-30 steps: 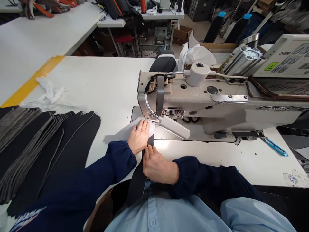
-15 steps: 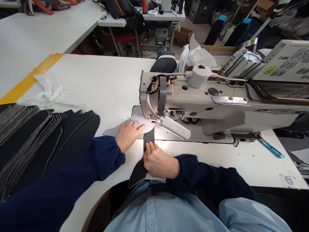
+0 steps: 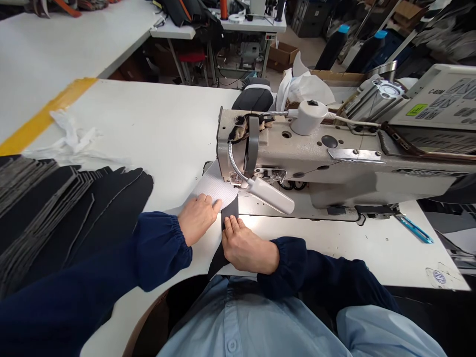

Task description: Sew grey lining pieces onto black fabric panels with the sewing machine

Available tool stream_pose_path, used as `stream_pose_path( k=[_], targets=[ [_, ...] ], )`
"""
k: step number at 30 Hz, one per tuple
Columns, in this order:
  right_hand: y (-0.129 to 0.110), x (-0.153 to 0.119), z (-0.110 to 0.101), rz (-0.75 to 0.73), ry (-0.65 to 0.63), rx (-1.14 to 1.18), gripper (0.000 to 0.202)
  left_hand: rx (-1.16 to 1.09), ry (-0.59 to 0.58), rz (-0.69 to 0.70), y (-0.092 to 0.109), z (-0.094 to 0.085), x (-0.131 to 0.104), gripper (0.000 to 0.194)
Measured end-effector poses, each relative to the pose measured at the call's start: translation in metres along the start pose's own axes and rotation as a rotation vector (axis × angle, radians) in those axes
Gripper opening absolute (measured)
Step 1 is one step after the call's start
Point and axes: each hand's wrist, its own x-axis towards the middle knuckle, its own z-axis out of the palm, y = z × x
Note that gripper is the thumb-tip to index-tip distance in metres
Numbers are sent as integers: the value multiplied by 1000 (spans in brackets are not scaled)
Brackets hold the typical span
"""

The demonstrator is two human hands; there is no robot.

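Note:
A white textured fabric piece (image 3: 211, 184) lies at the needle area of the sewing machine (image 3: 282, 144), over the upper end of a dark fabric strip (image 3: 229, 207). My left hand (image 3: 199, 218) is closed on the white piece's near edge, fingers curled and thumb toward the strip; the fingertips are partly hidden. Just below the machine bed, my right hand (image 3: 247, 245) grips the dark strip, fingers together on top and thumb out of sight. The strip's lower end hangs toward the table edge. A small lamp (image 3: 270, 195) covers part of the stitching spot.
Stacked dark fabric pieces (image 3: 100, 208) lie at the left, with white scraps (image 3: 74, 136) behind them. A blue cutter (image 3: 414, 229) rests on the right of the table. Yellow tape (image 3: 52, 114) marks the table joint. A cardboard box (image 3: 282, 53) sits on the floor beyond.
The white piece has moved up and right into the machine and turned. My left hand's fingers have drawn in at its near edge. The dark strip has moved slightly forward with my right hand.

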Motion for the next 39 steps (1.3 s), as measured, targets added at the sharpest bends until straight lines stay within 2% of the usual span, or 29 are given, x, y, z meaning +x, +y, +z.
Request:
stream_pose_path(
  k=[6, 10, 15, 21, 26, 32, 35, 39],
  targets=[
    [-9, -3, 4, 16, 57, -64, 35, -4, -175, 59, 5, -12, -1, 43],
    [-15, -2, 10, 23, 98, -81, 33, -62, -201, 75, 10, -15, -2, 38],
    [-18, -3, 12, 2, 117, -44, 32, -159, -125, 70, 15, -4, -3, 32],
    [-21, -8, 10, -42, 115, 38, 30, -241, 4, 42, 24, 14, -4, 41],
    [-26, -10, 13, -70, 142, 109, 29, -327, 216, 77, 26, 41, -6, 47],
    [-26, -8, 23, -39, 216, 48, 31, -523, 458, 163, 20, 64, -2, 33],
    [-23, -4, 31, -1, 266, 7, 30, -549, 495, 171, 17, 67, 1, 33],
    [-18, 3, 44, 25, 343, -4, 29, -479, 484, 126, 13, 66, 10, 35]
  ],
)
